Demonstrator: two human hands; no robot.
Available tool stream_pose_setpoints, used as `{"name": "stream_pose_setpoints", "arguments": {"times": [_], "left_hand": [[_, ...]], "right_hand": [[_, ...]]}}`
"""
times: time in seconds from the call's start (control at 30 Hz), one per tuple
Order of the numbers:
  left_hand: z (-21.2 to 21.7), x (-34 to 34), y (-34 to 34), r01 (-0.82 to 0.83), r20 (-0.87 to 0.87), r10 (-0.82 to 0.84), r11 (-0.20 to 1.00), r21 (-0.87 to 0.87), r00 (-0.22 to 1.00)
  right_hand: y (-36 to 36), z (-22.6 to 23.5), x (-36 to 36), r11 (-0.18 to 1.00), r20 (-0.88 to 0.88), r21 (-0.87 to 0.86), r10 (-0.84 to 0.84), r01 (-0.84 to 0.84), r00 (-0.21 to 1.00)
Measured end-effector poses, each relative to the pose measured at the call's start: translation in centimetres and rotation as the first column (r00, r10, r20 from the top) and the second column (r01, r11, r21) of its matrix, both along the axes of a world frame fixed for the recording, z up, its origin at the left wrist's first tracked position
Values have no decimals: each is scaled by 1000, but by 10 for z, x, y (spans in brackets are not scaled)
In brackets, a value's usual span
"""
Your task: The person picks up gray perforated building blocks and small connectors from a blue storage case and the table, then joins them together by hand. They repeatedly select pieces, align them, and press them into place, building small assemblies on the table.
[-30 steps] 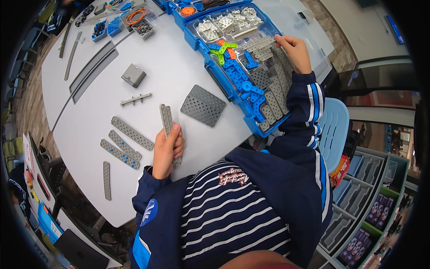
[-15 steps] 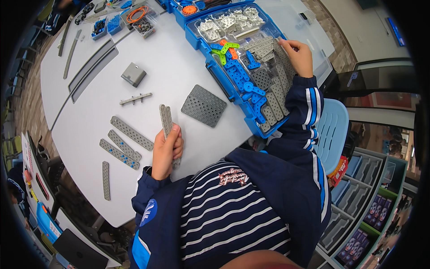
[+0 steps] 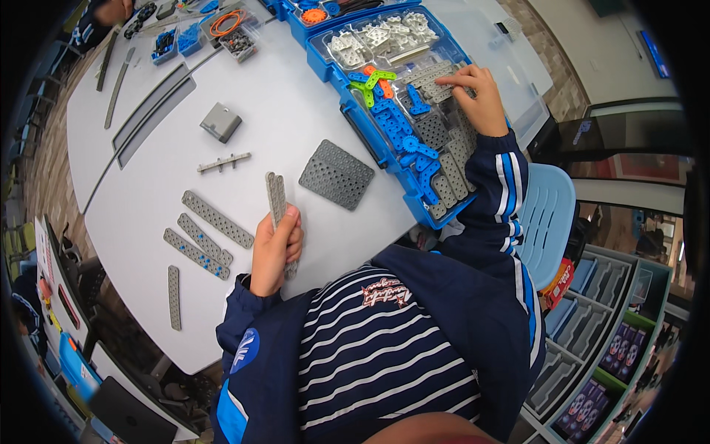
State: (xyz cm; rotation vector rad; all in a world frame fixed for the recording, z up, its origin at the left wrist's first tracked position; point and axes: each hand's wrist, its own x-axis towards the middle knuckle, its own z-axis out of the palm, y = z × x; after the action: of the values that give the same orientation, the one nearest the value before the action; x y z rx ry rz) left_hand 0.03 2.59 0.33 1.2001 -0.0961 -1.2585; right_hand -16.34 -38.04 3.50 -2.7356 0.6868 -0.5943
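Note:
My left hand (image 3: 272,257) is closed around a pair of long grey perforated beams (image 3: 276,194), held upright above the near edge of the white table. Over the blue case (image 3: 362,140) on the right, my right hand (image 3: 482,98) has its index finger stretched out and its thumb apart. That fingertip is at the long grey beams (image 3: 427,75) in the case's upper part; nothing shows in this hand. Blue connector pieces (image 3: 388,117), green angled pieces (image 3: 379,77) and white parts (image 3: 370,41) fill other sections. My hand and sleeve hide some of the right-side beams.
On the table lie a dark grey perforated plate (image 3: 336,175), a grey block (image 3: 221,122), a beam with pins (image 3: 224,163) and several loose beams (image 3: 217,219). Small-part bins (image 3: 164,46) stand at the far left. A light blue chair (image 3: 546,222) is at my right.
My right hand has moved left across the case, from the right-side beams to the long beams at its upper part, its index finger now extended. My left hand stays in place.

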Motion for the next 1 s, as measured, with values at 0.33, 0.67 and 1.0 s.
{"name": "stream_pose_setpoints", "arguments": {"times": [0.33,0.67,1.0], "left_hand": [[3,1,-5,45,-288,-178,909,-414,941],[11,-2,-3,215,-189,-343,845,-490,920],[8,-6,-5,174,-50,-189,961,-213,981]], "right_hand": [[130,75,17,964,99,209,147,-165,984],[232,6,73,218,210,945,159,-242,965],[149,89,6,782,492,610,-247,-128,835]]}}
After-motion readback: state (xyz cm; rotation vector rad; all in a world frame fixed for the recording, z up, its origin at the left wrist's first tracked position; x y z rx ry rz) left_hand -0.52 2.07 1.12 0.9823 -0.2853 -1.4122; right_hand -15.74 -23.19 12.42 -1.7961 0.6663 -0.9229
